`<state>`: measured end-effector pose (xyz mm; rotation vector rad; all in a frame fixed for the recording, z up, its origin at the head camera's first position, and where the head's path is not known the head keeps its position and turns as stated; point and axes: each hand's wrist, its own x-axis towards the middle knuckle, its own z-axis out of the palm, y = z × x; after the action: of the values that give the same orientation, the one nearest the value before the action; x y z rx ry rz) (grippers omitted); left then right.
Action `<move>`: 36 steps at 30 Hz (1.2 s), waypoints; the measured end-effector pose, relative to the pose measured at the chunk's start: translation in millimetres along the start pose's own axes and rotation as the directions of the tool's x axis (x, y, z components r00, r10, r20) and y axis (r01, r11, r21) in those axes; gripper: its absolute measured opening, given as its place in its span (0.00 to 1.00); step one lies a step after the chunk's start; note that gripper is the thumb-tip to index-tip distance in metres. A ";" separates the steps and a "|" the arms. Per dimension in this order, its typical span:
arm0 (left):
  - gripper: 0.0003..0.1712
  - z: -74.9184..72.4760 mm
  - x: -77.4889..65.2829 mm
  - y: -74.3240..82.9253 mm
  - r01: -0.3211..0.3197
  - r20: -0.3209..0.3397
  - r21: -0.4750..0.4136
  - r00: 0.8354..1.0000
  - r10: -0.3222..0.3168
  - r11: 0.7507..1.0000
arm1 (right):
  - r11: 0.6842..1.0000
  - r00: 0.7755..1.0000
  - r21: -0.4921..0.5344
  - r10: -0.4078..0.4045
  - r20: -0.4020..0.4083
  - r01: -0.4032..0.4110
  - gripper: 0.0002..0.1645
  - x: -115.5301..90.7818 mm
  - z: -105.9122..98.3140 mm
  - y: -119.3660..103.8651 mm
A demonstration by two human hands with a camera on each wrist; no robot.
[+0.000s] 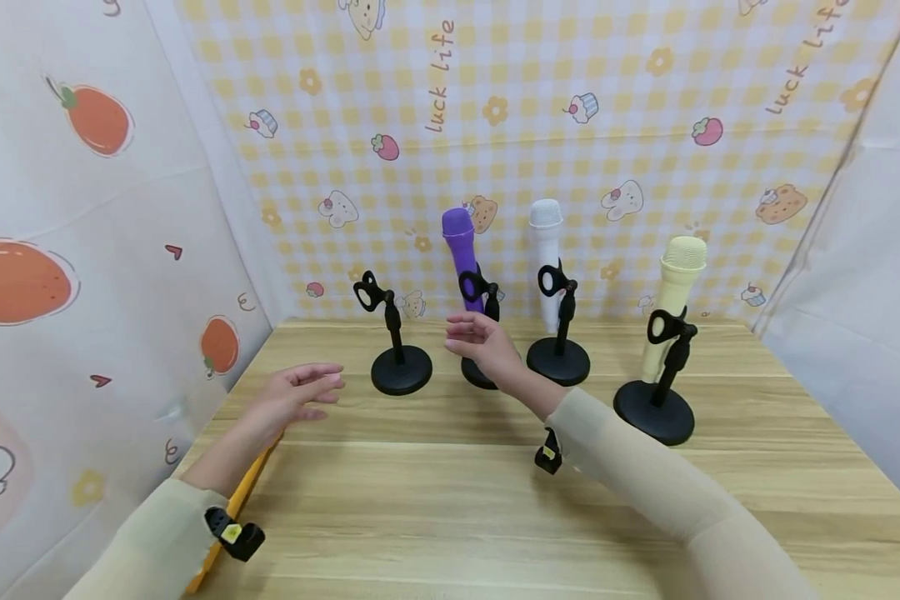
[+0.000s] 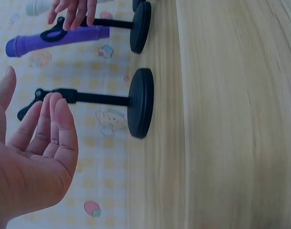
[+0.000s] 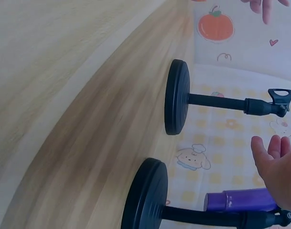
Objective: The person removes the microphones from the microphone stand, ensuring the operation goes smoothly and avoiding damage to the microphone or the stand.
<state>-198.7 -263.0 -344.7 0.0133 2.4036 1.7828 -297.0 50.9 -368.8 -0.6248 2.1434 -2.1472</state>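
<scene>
My left hand (image 1: 296,398) hovers over the left side of the table with relaxed fingers, holding nothing. In front of the purple microphone (image 1: 459,237), my right hand (image 1: 487,346) hangs with loosely bent fingers and nothing in its grasp; the head view hides part of that stand behind it. The purple microphone sits tilted in the clip of its black stand (image 3: 202,217). Between the two hands, farther back, a black microphone stand (image 1: 400,367) has a bare clip. A white microphone (image 1: 546,225) and a pale yellow microphone (image 1: 675,275) lean in their own stands to the right.
Under my left forearm shows the edge of an orange object (image 1: 247,483), mostly hidden. The wooden table (image 1: 420,500) ends at a checked cloth backdrop (image 1: 420,183). A white cloth with fruit prints (image 1: 105,208) hangs on the left.
</scene>
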 end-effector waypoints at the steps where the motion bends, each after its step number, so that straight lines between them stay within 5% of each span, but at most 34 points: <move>1: 0.36 4.1 0.9 1.8 -0.005 -0.004 -0.010 1.000 0.005 1.000 | 1.000 1.000 0.001 0.002 -0.001 -0.002 0.21 -1.3 -2.0 0.1; 16: 0.30 53.8 22.7 14.7 -0.104 -0.040 -0.096 0.994 0.100 0.990 | 0.999 0.997 0.044 0.022 -0.067 -0.019 0.26 -20.8 -35.8 -5.0; 36: 0.26 102.3 54.9 40.7 -0.227 -0.088 -0.236 0.973 0.212 0.945 | 1.000 0.983 -0.008 0.015 -0.182 -0.017 0.27 -25.3 -67.3 -3.5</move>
<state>-243.6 -148.5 -341.1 0.2103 2.2811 2.1994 -293.7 122.8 -369.1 -0.4244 2.2379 -2.2683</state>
